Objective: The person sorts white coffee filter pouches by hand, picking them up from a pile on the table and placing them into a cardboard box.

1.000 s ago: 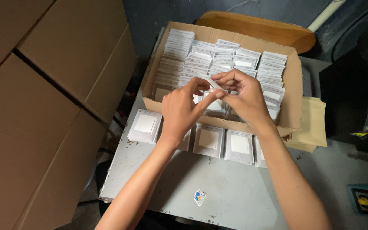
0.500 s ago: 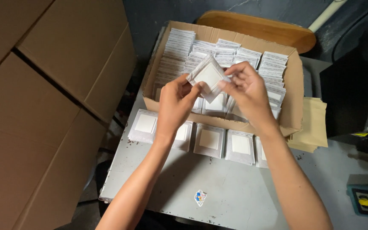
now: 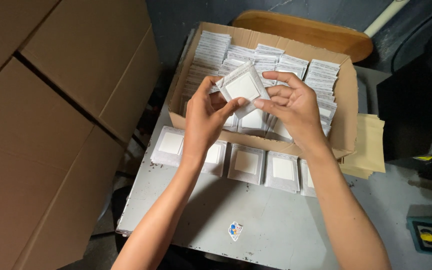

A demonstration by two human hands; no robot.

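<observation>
a: right, so what am i holding?

b: a small stack of flat white square packets [image 3: 242,86], tilted like a diamond, lifted above the open cardboard box [image 3: 348,107]. my left hand [image 3: 207,116] pinches its lower left edge, thumb on the front face, fingers behind. my right hand [image 3: 293,106] closes on the lower right edge, index finger arched over the top corner.

a: why both hands?

b: i'd judge it's to keep the thin packets squared up; gripped at opposite edges they can't fan out or slide.

a: and the arms?

b: both forearms reach forward from the near edge of the grey table [image 3: 266,230], wrists bent slightly inward so the palms face each other across the stack.

a: what's around?

b: the box is packed with upright rows of the same packets. a row of packet piles [image 3: 246,163] lies flat on the table just in front of it. tan envelopes [image 3: 368,150] sit beside the box on the right, a small sticker [image 3: 235,231] near me, large brown cartons [image 3: 51,125] on the left.
</observation>
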